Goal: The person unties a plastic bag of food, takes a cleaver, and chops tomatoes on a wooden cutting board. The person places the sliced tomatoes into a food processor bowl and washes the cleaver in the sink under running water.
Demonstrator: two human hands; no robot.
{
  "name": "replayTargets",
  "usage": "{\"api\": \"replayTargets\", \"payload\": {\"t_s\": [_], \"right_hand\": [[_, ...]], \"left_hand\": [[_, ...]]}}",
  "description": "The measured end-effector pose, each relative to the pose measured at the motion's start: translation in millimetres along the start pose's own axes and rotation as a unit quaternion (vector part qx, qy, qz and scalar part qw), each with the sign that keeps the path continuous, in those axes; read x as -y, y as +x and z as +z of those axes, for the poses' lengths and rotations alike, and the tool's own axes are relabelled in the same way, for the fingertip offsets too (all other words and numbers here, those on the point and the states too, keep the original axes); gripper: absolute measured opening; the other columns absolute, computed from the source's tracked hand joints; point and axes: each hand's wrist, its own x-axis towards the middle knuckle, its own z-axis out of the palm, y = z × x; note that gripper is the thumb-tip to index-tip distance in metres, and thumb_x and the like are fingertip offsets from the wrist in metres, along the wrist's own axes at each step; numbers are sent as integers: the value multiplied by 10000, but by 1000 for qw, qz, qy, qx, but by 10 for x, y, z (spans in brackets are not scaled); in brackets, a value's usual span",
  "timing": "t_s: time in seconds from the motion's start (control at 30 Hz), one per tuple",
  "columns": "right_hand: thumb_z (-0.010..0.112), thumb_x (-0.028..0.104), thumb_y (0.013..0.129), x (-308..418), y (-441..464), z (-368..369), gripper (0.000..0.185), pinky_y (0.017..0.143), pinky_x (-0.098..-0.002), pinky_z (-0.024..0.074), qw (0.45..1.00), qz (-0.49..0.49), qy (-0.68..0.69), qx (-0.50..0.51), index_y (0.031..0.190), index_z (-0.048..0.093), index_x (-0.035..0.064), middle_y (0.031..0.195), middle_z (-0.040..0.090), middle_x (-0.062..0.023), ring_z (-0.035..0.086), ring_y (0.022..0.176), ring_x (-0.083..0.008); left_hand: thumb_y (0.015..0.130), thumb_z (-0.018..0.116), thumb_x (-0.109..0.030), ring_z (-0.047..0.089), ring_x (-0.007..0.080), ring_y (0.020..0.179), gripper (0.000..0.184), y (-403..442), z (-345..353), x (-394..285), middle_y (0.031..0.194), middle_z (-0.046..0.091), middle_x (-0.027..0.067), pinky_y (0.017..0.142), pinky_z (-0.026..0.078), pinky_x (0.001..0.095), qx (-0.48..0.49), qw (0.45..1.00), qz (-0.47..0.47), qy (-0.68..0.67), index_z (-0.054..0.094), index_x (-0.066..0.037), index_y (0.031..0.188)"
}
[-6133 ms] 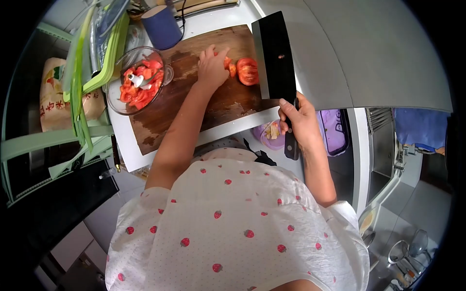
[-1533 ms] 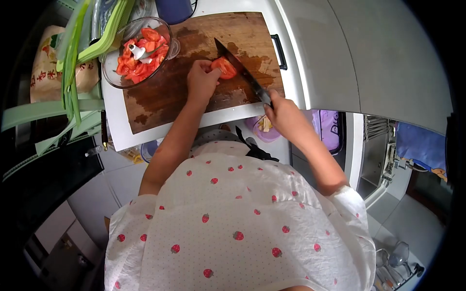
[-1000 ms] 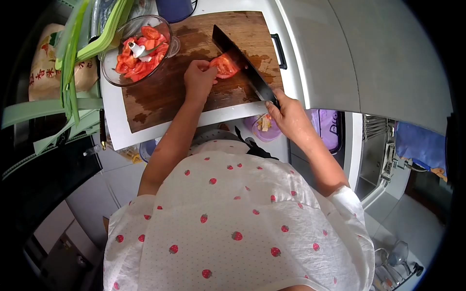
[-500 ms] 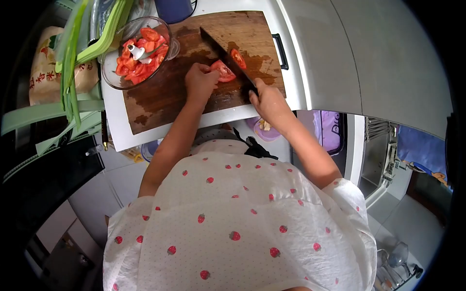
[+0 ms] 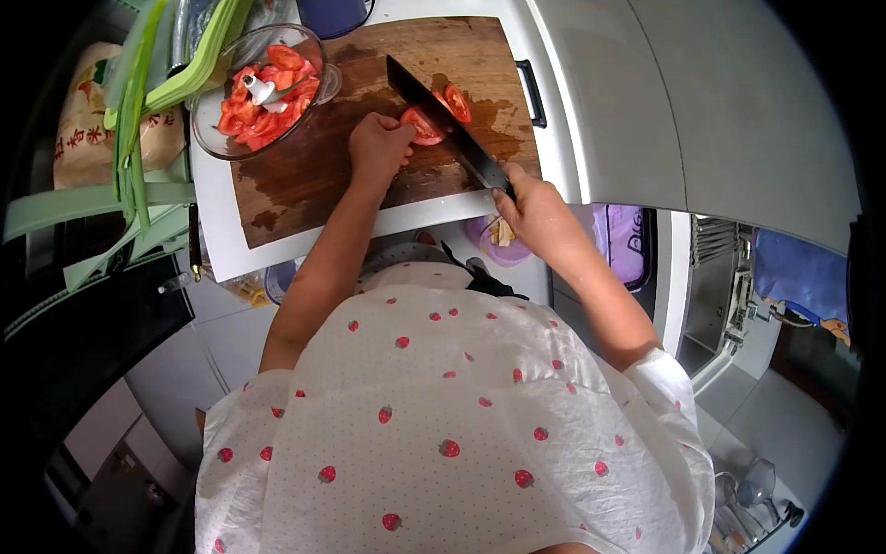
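Note:
My right hand (image 5: pixel 540 212) is closed round the handle of a dark kitchen knife (image 5: pixel 471 155). The blade slants up and left over a wooden cutting board (image 5: pixel 314 198). It passes between a tomato piece (image 5: pixel 422 127) on its left and another cut tomato piece (image 5: pixel 457 103) on its right, partly covering both. With curled fingers, my left hand (image 5: pixel 378 152) presses the left tomato piece at its edge. Left of it, a clear glass bowl (image 5: pixel 208 138) contains several red tomato chunks (image 5: pixel 249 120) around a white spindle with a metal blade (image 5: pixel 263 90).
Green stalks (image 5: pixel 134 138) hang over a light-green rack (image 5: pixel 198 74) at the left, beside a printed bag (image 5: pixel 78 138). A dark blue container (image 5: pixel 330 17) stands behind the bowl. Below the counter edge is a purple tub (image 5: pixel 503 245). A grey cabinet front (image 5: pixel 729 102) lies right.
My right hand has drawn the knife right and toward my body, and more of the blade's flat face shows. My left hand stays at the tomato piece.

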Motion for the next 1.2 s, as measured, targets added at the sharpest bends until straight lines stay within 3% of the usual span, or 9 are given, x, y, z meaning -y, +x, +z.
{"api": "replayTargets", "payload": {"t_s": [0.37, 0.47, 0.53, 0.6, 0.67, 0.73, 0.83, 1.03, 1.2], "right_hand": [[529, 154, 865, -25, 337, 220, 214, 708, -502, 453, 999, -29, 23, -15, 987, 499, -19, 752, 600, -275, 584, 784, -440], [549, 162, 861, -7, 66, 36, 219, 689, -483, 457, 993, -61, 81, -55, 986, 512, -14, 749, 596, -282, 585, 766, -439], [557, 172, 862, 76, -84, -176, 238, 664, -473, 455, 990, 103, 85, -53, 1013, 521, -9, 739, 589, -284, 581, 744, -447], [558, 162, 862, -329, -114, -86, 258, 649, -470, 456, 992, 20, 36, -121, 1046, 519, -14, 716, 585, -281, 587, 728, -443], [554, 140, 879, -449, -183, -92, 221, 609, -386, 442, 993, 73, -1, -90, 1030, 523, -17, 666, 544, -233, 540, 596, -348], [549, 145, 882, -462, -306, -74, 221, 611, -390, 439, 995, 62, 2, -84, 1024, 521, -22, 667, 542, -236, 537, 600, -354], [550, 146, 882, -342, -464, -119, 248, 630, -379, 444, 989, 121, 83, -16, 1064, 530, -21, 707, 561, -240, 544, 640, -367], [554, 148, 889, -456, -717, -164, 279, 666, -332, 456, 991, 68, 109, -42, 1103, 529, -29, 749, 590, -212, 560, 672, -259], [557, 168, 896, -271, -604, -324, 266, 638, -336, 445, 989, 83, 116, -41, 1074, 534, -29, 717, 579, -180, 507, 639, -190]], "left_hand": [[688, 660, -108, 615, 168, 482, 198, 17, -8, 107, 562, 598, 115, 441, 480, 290, -45, 993, 92, 60, 541, 30, 766], [707, 655, -93, 615, 168, 484, 188, 15, -17, 103, 615, 613, 114, 446, 489, 293, -47, 995, 68, 51, 562, 26, 819], [793, 633, -77, 616, 136, 542, 212, -42, 3, 22, 759, 601, 75, 414, 460, 260, -56, 997, 54, 5, 558, 23, 964], [800, 633, -79, 618, 134, 556, 216, -20, 46, 69, 775, 603, 73, 420, 457, 253, -63, 995, 78, 14, 567, 18, 981], [808, 634, -80, 620, 133, 570, 220, 72, 70, 187, 791, 606, 71, 427, 455, 246, -73, 992, 100, 23, 575, 13, 998], [732, 660, -51, 653, 217, 678, 176, 209, 93, 223, 750, 650, 111, 601, 511, 317, -116, 967, 198, 107, 630, 4, 897], [738, 658, -63, 647, 237, 739, 155, 268, 94, 61, 776, 663, 120, 680, 498, 320, -112, 946, 269, 140, 663, -17, 886], [754, 658, -109, 640, 223, 740, 151, 644, 109, -78, 811, 663, 117, 674, 494, 297, 19, 945, 260, 195, 691, -69, 896], [764, 667, -91, 623, 200, 742, 141, 399, 14, -2, 897, 640, 100, 671, 488, 292, -29, 936, 322, 142, 682, -61, 901]]}}
